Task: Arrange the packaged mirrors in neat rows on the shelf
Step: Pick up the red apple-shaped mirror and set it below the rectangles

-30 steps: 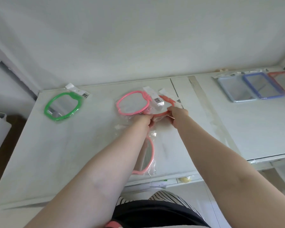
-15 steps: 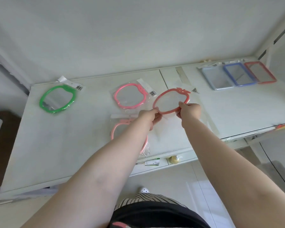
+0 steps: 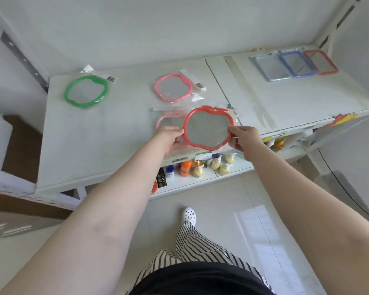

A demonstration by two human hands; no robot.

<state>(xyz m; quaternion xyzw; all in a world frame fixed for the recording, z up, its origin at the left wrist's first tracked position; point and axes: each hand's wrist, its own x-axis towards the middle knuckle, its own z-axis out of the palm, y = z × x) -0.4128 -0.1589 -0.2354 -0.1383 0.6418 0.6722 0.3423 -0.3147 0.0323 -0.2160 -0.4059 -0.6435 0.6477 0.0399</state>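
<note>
Red apple-shaped packaged mirror (image 3: 209, 128) held by both hands above the front edge of the white shelf (image 3: 98, 150), tilted toward the camera. Left hand (image 3: 168, 138) gripping the left rim, fingers curled around the frame. Right hand (image 3: 244, 139) pinching the right rim between thumb and fingers. Pale pink mirror (image 3: 168, 121) lying flat on the shelf, partly hidden behind the red one and the left hand. Brighter pink mirror (image 3: 172, 87) further back, well apart from the green mirror (image 3: 85, 91) at the left. At the far right, three rectangular mirrors side by side: light blue (image 3: 271, 69), blue (image 3: 296, 63), red (image 3: 321, 61). Pump bottles (image 3: 219, 165) on the lower shelf.
</note>
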